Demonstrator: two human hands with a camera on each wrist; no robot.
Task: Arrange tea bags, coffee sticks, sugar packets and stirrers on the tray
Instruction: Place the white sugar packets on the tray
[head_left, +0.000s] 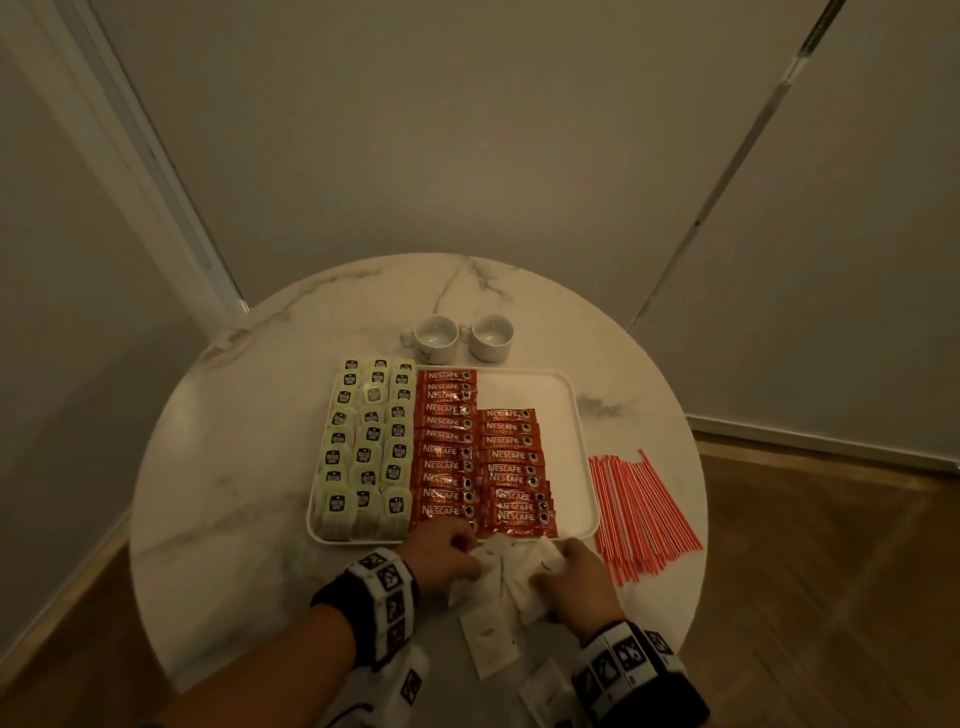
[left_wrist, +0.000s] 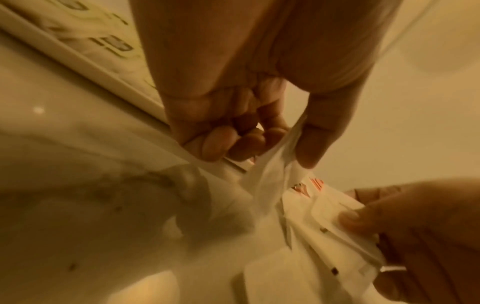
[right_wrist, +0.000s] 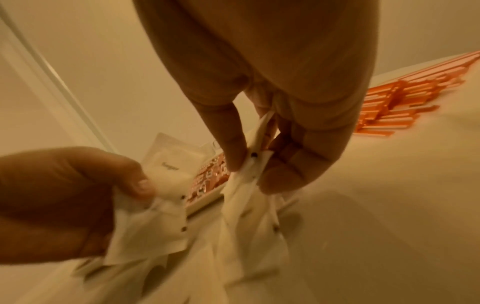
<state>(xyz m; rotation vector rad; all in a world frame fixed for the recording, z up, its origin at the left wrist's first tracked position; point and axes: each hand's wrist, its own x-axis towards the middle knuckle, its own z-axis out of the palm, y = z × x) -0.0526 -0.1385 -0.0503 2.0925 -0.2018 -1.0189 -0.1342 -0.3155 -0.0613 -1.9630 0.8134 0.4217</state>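
Pinching separate bunches of sugar packets near the tray, left hand and right hand apparently divide them for placement.

The round white table top carries grey marble veining, the rectangular tray is plain white (coffee sticks red, tea bags pale green), thin stirrers orange-red.

round marble table, white tray filled at left with rows of tea bags, red coffee sticks laid in two columns beside them, red stirrers spread right of the tray, two white cups behind it, white sugar packets gripped by left hand and right hand at the near edge
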